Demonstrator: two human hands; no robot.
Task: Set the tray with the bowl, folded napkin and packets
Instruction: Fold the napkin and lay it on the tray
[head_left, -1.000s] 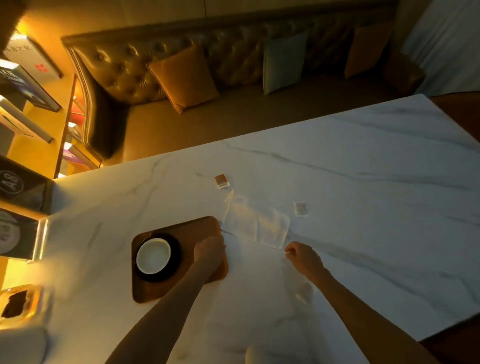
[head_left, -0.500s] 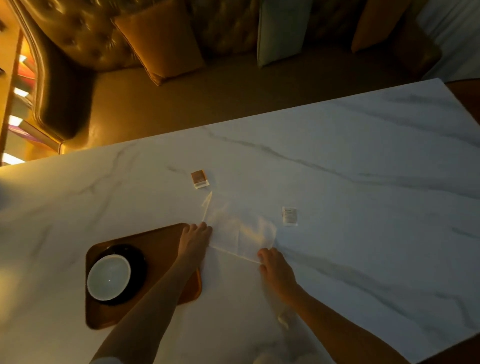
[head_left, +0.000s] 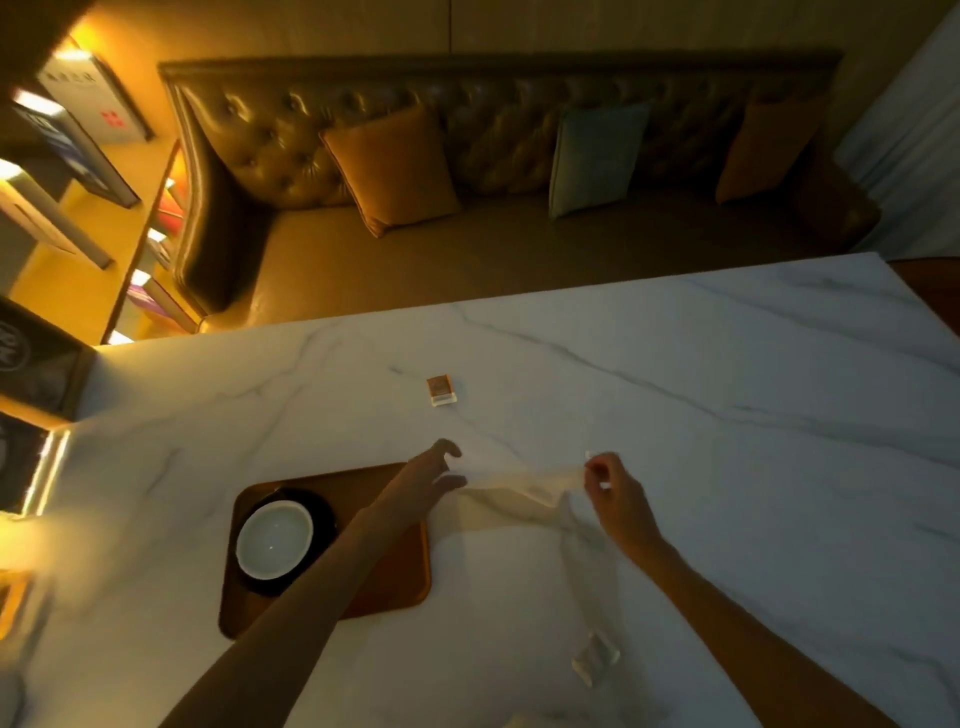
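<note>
Napkin (head_left: 519, 488): thin, pale, half see-through; it hangs lifted between both hands at the centre of the frame, just right of the tray (head_left: 384, 587)
Handling: I judge it very light and soft, it sags and creases easily; best to hold it by the corners
Left hand (head_left: 426, 480): fingers spread, tips at the left edge of the napkin; real grip I cannot tell
Right hand (head_left: 613, 488): fingers pinch the right corner
Bowl (head_left: 274, 539): white, sits on the tray at lower left
Packet (head_left: 440, 389): brown, lies on the table (head_left: 727, 467) above the hands, apart
</note>
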